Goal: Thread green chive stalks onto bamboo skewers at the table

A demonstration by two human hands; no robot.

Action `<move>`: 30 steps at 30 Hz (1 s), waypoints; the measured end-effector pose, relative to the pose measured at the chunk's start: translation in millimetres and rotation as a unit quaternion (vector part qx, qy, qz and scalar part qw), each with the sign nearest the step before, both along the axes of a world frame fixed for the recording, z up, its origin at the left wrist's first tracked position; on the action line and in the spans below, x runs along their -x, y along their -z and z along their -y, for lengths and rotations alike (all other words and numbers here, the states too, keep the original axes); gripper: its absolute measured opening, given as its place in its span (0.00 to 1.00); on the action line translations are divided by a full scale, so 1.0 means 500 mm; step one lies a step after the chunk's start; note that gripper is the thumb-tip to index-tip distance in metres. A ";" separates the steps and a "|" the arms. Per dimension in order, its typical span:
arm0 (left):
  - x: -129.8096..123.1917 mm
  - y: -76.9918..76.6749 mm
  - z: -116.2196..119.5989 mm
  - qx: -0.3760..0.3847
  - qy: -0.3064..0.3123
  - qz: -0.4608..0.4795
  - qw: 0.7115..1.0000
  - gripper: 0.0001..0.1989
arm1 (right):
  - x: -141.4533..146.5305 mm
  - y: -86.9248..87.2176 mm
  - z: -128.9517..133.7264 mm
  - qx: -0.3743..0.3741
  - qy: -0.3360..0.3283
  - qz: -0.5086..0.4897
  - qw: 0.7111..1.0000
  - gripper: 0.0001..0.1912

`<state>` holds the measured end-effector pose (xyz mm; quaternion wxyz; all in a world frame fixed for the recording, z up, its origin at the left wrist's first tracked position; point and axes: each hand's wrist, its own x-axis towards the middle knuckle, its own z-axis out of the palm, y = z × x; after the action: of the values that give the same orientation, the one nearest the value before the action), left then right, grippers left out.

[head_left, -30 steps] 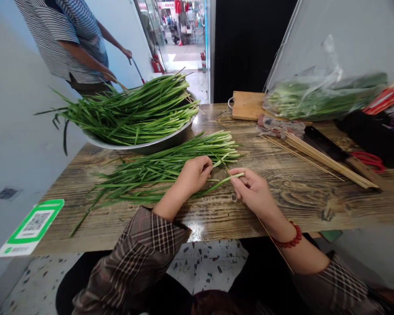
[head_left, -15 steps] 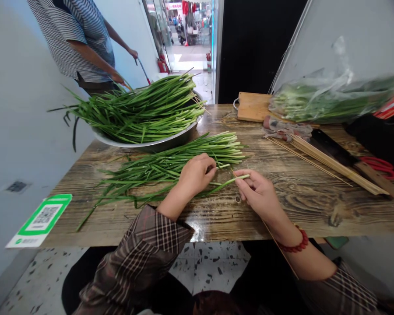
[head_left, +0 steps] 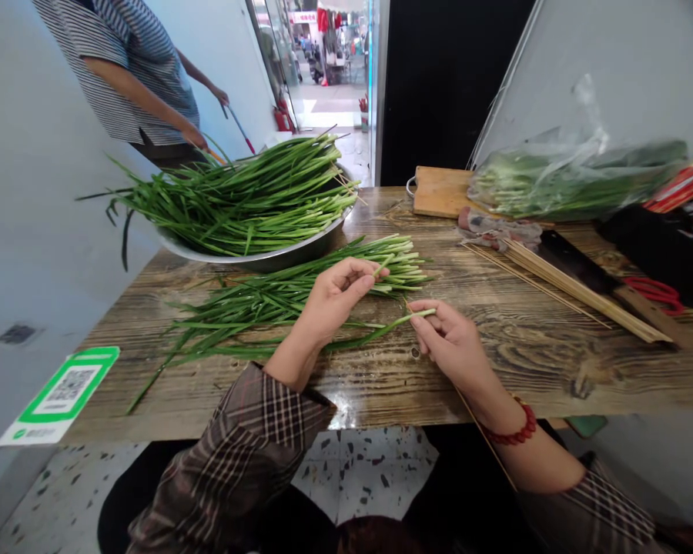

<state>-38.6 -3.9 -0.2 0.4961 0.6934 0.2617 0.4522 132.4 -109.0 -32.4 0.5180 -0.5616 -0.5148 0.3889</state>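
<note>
My left hand [head_left: 333,298] is pinched on the pale end of a garlic chive [head_left: 386,264], just over the loose row of garlic chives [head_left: 254,300] on the wooden table [head_left: 497,385]. To its right, my right hand [head_left: 453,338] is closed round a thin bamboo skewer [head_left: 490,442], whose shaft runs back under the wrist. Another chive [head_left: 393,326] lies across the skewer's tip, its white end between my right thumb and forefinger. Whether the skewer pierces it is hard to see.
Behind the row stands a metal basin [head_left: 277,260] heaped with chives. At right lie a cutting board [head_left: 442,191], a bundle of skewers [head_left: 589,291], a knife [head_left: 580,261], red scissors [head_left: 655,292] and bagged greens [head_left: 577,181]. A person in stripes [head_left: 144,85] stands back left.
My left hand has risen slightly from the row, lifting the chive so its pale end tilts upward. The right hand keeps its hold on the skewer and chive.
</note>
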 end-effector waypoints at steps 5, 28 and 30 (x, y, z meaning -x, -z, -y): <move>0.010 -0.008 -0.001 -0.026 -0.057 0.029 0.998 0.11 | 0.003 -0.005 0.001 0.003 0.003 0.003 1.000 0.14; -0.019 0.000 0.026 0.017 0.024 -0.145 0.989 0.10 | 0.003 -0.002 0.002 -0.032 -0.005 -0.025 0.999 0.14; -0.021 0.000 0.029 0.016 0.027 -0.143 0.989 0.10 | 0.002 -0.001 0.000 -0.039 -0.007 -0.022 0.999 0.14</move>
<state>-28.1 -18.5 -0.1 0.4764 0.7502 0.3181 0.3302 131.3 -109.1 -31.8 0.5478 -0.5285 -0.5225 0.3842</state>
